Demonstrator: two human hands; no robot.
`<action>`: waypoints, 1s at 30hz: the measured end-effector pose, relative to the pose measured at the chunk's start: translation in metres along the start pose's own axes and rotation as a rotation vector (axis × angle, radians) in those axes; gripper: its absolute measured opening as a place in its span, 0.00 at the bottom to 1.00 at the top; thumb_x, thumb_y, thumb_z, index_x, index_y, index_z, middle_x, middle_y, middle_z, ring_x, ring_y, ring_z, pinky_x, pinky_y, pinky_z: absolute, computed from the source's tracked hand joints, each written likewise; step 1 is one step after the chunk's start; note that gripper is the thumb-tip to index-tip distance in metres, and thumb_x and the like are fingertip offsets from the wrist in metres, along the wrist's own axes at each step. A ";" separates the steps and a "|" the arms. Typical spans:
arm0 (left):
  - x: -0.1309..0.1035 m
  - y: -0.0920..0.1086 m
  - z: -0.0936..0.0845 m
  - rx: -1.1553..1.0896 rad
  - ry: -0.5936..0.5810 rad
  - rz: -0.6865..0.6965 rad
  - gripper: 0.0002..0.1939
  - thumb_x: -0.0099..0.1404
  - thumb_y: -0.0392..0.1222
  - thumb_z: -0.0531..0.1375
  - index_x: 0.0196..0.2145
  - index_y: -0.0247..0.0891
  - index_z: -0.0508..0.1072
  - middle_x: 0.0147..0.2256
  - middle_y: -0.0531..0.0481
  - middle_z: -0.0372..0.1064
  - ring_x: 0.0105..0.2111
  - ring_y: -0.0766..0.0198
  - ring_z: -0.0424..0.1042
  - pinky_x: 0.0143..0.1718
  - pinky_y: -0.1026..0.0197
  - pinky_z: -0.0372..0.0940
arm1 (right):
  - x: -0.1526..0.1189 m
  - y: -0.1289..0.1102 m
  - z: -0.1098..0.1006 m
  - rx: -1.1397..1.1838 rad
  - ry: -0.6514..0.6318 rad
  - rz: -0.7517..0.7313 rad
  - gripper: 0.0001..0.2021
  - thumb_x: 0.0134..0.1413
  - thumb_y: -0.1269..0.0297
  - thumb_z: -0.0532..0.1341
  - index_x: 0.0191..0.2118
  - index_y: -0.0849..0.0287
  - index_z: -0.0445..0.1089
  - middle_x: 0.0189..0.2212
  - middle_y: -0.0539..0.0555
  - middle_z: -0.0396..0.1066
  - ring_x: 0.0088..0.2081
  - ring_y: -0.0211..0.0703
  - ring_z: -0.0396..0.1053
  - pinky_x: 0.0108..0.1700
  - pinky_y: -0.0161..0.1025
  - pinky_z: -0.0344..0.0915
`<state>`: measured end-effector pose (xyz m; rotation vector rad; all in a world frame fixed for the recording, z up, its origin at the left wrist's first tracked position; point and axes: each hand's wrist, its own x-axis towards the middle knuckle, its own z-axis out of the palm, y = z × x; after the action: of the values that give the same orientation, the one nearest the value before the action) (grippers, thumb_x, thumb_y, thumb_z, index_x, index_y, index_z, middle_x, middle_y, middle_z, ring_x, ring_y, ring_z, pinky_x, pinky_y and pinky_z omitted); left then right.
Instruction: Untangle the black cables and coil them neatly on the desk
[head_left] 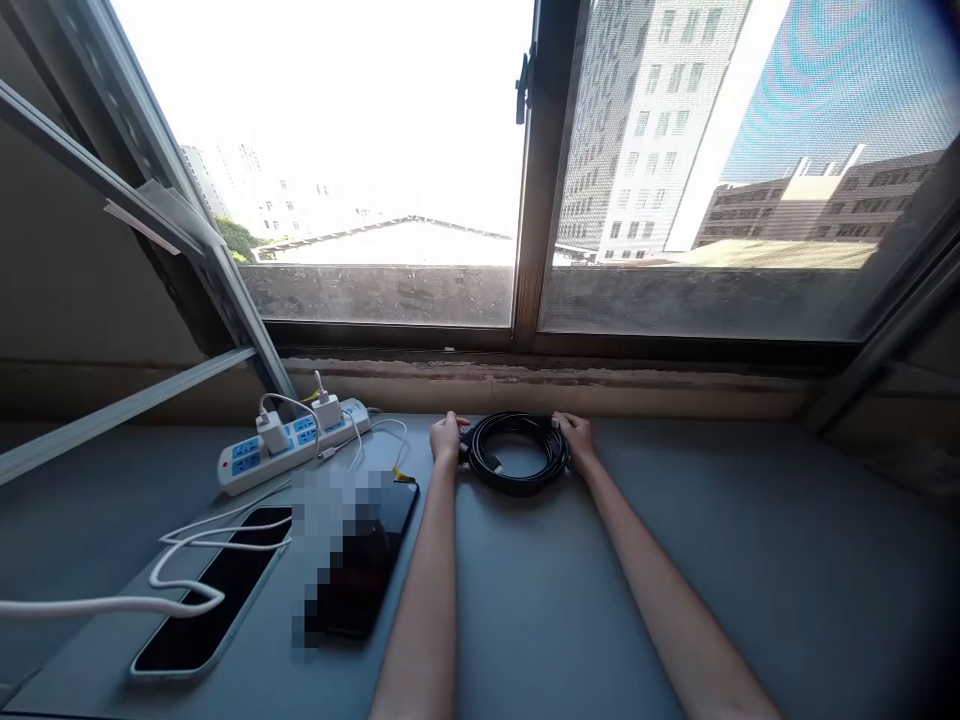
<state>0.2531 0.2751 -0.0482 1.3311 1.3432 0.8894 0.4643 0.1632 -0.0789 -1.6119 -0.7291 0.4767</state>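
A coil of black cable (519, 486) lies on the grey tabletop near the window wall, with black plug ends showing at its left side. My left hand (447, 438) is closed at the coil's left edge, gripping a black plug end of the cable; the fingers are partly hidden. On the opposite side, my right hand (577, 440) pinches the coil's upper right, where a small light-coloured connector tip (556, 422) shows by the fingertips. Both forearms reach forward across the table.
Left of my arm lie a dark phone (375, 590), partly pixelated, and another phone (217, 600) crossed by white cables (180, 580). Behind them sits a white power strip (300, 445) with two chargers. A metal frame (240, 290) slants on the left; the window (397, 300) stands behind the table.
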 end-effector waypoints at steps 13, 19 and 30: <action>-0.012 0.011 -0.005 0.245 -0.097 0.047 0.16 0.65 0.47 0.55 0.45 0.33 0.69 0.42 0.46 0.68 0.39 0.62 0.70 0.39 0.56 0.68 | -0.010 -0.022 -0.005 -0.081 -0.105 0.108 0.16 0.60 0.55 0.55 0.42 0.65 0.67 0.36 0.52 0.68 0.34 0.38 0.68 0.36 0.38 0.68; -0.017 0.033 -0.011 0.455 -0.251 0.152 0.20 0.63 0.55 0.55 0.34 0.32 0.73 0.32 0.47 0.72 0.33 0.61 0.72 0.33 0.60 0.67 | -0.017 -0.063 -0.021 -0.259 -0.357 0.078 0.23 0.58 0.45 0.53 0.43 0.62 0.69 0.32 0.53 0.70 0.28 0.34 0.66 0.27 0.32 0.64; -0.045 0.058 0.000 0.744 -0.289 0.347 0.13 0.60 0.39 0.61 0.43 0.35 0.70 0.46 0.43 0.68 0.47 0.57 0.67 0.48 0.51 0.62 | -0.030 -0.095 -0.017 -0.750 -0.308 -0.074 0.15 0.45 0.63 0.66 0.42 0.58 0.73 0.40 0.56 0.72 0.43 0.45 0.68 0.47 0.47 0.63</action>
<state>0.2624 0.2383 0.0146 2.2214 1.2759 0.3787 0.4367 0.1357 0.0148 -2.2181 -1.3004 0.4238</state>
